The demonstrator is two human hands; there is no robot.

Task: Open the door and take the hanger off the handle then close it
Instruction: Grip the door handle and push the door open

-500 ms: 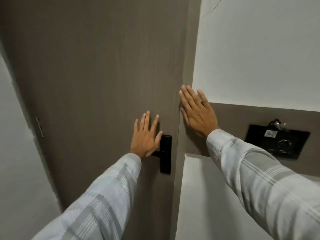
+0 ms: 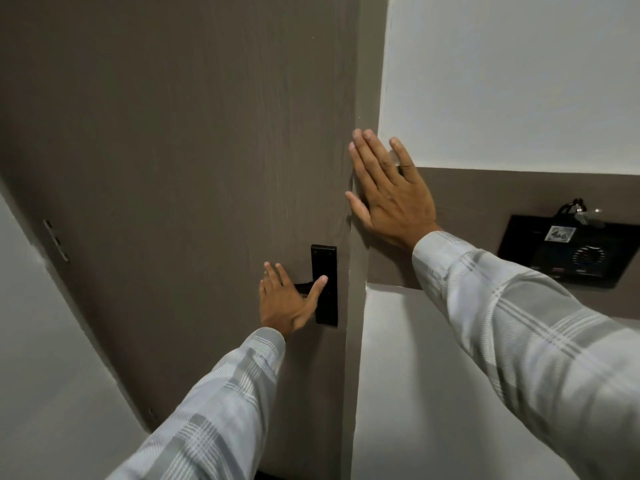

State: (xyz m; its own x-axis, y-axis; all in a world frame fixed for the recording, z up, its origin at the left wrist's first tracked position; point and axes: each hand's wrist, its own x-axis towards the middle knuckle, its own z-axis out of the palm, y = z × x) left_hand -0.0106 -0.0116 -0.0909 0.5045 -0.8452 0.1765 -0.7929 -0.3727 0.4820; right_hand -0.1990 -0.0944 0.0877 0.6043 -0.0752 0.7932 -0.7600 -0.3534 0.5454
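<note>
A grey-brown wood-grain door (image 2: 180, 168) fills the left and middle of the head view and sits flush in its frame. Its black lever handle (image 2: 304, 287) projects left from a tall black plate (image 2: 324, 271) near the door's right edge. My left hand (image 2: 285, 303) lies over the lever with fingers apart and the thumb across the plate; it is not clenched. My right hand (image 2: 389, 192) presses flat, fingers spread, on the frame and brown wall band just right of the door's edge. No hanger shows on this side.
A black wall panel (image 2: 568, 252) with a dial, a sticker and a hanging key cord is mounted on the brown band at right. White wall lies above and below it. A door hinge (image 2: 55, 240) shows at far left.
My left hand has slid down from the door face above the handle onto the lever. The right hand stays flat on the frame.
</note>
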